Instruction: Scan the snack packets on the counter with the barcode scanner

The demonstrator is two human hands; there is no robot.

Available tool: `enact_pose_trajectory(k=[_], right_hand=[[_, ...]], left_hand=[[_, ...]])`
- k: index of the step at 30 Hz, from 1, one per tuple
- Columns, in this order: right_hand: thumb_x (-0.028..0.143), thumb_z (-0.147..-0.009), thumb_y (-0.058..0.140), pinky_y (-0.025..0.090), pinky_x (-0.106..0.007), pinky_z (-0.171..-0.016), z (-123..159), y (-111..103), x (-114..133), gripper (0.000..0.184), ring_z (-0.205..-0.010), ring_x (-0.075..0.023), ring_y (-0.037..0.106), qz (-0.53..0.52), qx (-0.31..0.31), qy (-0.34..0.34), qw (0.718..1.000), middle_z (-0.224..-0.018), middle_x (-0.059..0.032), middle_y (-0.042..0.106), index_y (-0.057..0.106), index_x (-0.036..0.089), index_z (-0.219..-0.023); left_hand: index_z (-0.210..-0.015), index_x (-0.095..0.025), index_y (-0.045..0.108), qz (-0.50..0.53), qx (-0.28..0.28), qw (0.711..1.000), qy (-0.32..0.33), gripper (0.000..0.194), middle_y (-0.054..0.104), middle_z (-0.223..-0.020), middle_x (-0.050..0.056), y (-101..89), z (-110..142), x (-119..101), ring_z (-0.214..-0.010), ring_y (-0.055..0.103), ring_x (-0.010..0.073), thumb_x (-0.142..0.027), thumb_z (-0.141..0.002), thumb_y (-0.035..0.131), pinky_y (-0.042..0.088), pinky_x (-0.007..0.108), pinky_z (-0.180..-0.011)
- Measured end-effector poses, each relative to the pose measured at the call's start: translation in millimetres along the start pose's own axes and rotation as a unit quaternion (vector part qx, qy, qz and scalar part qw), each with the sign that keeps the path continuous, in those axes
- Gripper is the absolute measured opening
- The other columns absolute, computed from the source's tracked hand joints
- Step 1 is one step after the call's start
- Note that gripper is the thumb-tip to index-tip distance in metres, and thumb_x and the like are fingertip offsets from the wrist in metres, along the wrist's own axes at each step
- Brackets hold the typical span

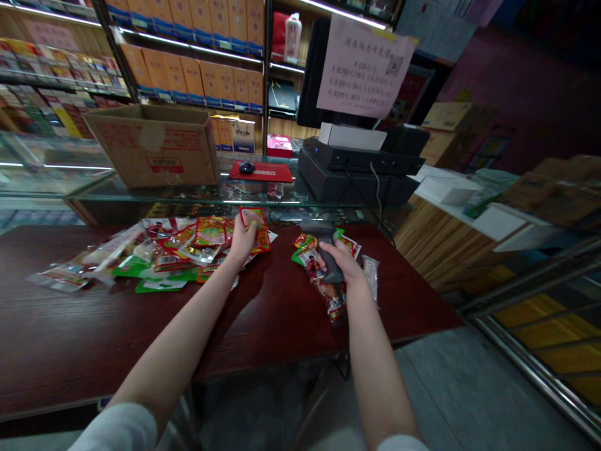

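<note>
Left hand (243, 243) grasps a red snack packet (257, 227); right hand (340, 260) clenches a handheld barcode scanner (334, 272) just above more packets (332, 304).

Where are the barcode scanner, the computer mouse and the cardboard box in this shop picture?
Barcode scanner (334, 270): head view, on its handle.
Computer mouse (246, 167): head view, on its top.
Cardboard box (154, 150): head view, on its front side.

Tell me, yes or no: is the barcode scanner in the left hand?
No, the barcode scanner sits in the right hand; the left hand holds a snack packet.
</note>
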State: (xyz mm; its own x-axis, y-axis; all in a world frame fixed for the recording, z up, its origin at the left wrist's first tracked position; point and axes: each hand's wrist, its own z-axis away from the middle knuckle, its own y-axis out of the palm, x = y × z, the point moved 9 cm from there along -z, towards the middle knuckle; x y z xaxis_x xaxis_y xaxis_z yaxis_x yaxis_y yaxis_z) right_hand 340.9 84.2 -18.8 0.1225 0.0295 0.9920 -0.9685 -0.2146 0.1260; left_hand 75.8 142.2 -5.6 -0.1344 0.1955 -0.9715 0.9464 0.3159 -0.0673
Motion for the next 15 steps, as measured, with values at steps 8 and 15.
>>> enact_pose_trajectory(k=[8, 15], right_hand=[[0.046, -0.074, 0.068, 0.035, -0.021, -0.040, 2.5, -23.6, 15.6, 0.034, -0.040, -0.0092, 0.044, -0.070, -0.067, -0.054, 0.994, -0.046, 0.0058, 0.050, 0.058, 0.017, -0.090], [0.047, -0.074, 0.068, 0.033, -0.021, -0.040, 4.0, -32.2, 16.0, 0.033, -0.040, -0.0088, 0.043, -0.094, -0.082, -0.053, 0.991, -0.046, 0.0057, 0.049, 0.059, 0.018, -0.088]], left_hand=[[-0.134, -0.024, 0.055, -0.530, -0.067, 0.830, 0.162, 0.044, 0.058, -0.130, 0.019, -52.2, 15.3, -73.7, -0.113, 0.059, 0.0359, -0.029, -0.091, 0.046, 0.044, 0.049, -0.092], [-0.129, -0.007, 0.059, -0.578, 0.026, 0.809, 0.108, 0.056, 0.051, -0.140, 0.028, -27.9, 9.6, -2.5, -0.136, 0.036, 0.0458, -0.045, -0.088, 0.050, 0.014, 0.065, -0.111]])
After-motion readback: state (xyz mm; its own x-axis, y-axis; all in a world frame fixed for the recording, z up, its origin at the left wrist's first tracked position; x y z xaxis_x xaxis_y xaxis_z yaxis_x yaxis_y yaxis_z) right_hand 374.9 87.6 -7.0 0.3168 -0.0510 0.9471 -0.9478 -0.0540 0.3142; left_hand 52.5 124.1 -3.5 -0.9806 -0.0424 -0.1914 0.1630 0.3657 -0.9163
